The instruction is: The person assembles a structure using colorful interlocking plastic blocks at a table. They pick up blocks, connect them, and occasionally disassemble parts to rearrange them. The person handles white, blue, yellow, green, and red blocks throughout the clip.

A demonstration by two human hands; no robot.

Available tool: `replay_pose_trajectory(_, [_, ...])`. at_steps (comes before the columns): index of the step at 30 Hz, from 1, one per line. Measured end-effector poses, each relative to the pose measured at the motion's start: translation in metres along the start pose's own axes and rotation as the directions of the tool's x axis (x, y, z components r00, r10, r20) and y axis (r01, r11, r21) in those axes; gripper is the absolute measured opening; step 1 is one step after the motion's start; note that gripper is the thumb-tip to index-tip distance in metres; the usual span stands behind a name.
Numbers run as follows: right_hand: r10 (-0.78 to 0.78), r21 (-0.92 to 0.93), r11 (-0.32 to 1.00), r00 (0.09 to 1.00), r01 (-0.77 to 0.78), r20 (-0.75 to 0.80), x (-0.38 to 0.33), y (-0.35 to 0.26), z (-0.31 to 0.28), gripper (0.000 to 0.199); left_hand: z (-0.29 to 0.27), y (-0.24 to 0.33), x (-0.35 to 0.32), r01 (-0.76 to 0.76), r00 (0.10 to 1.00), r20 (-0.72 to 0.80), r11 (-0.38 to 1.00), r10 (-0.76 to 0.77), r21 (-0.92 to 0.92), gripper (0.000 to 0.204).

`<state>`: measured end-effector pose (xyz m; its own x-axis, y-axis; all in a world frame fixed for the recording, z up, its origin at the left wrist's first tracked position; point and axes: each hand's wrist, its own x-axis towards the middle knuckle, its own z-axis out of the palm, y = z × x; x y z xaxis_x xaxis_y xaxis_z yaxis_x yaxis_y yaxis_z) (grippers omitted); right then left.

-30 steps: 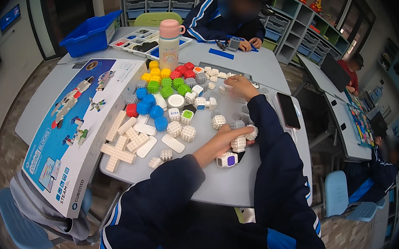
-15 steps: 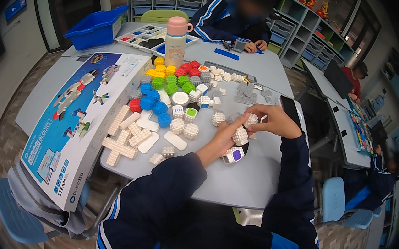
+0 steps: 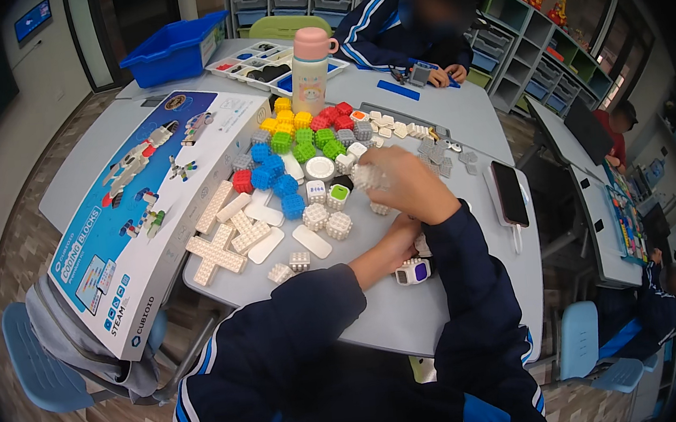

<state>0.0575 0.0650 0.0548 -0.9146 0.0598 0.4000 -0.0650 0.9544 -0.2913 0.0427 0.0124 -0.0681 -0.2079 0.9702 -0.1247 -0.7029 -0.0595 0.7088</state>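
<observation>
My right hand [image 3: 414, 185] is raised over the middle of the table, somewhat blurred, with its fingers closed on a white studded cube block [image 3: 368, 177]. Lower down, my left hand [image 3: 396, 243] holds white studded blocks [image 3: 422, 244], mostly covered by my right forearm. Beside that hand is a white block with a purple face [image 3: 413, 272]; whether it is joined to the held blocks cannot be told. Near my right hand lie a round white piece [image 3: 320, 168], a block with a green face [image 3: 338, 197] and loose white studded blocks [image 3: 339, 226].
Blue blocks [image 3: 268, 172], other coloured blocks and white beams [image 3: 219, 257] fill the table's left half. A large box [image 3: 160, 204] leans there. Behind stand a bottle [image 3: 311, 71] and a blue bin [image 3: 174, 52]. A phone [image 3: 509, 194] lies right; a co-worker [image 3: 393, 22] sits opposite.
My right hand has left my left hand and moved up and left with a white block. My left hand has dropped slightly with its blocks. The view has shifted a little.
</observation>
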Motion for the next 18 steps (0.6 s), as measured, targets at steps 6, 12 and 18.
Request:
replay_pose_trajectory(6, [-0.013, -0.025, 1.0, 0.978, 0.019, 0.21, -0.006, 0.003, 0.026, 0.042, -0.011, -0.001, 0.003, 0.105, 0.994, 0.026, 0.977, -0.101, -0.185, 0.05])
replay_pose_trajectory(12, [0.049, 0.136, 0.989, 0.998, -0.055, 0.041, -0.034, 0.011, -0.032, 0.037, 0.004, 0.012, -0.005, -0.133, 0.986, 0.101, 0.991, 0.13, 0.026, 0.042])
replay_pose_trajectory(18, [0.286, 0.0, 0.957, 0.942, -0.29, 0.176, -0.068, 0.023, -0.063, 0.046, 0.01, 0.027, -0.009, -0.046, 0.964, 0.265, 0.998, 0.03, 0.053, 0.04])
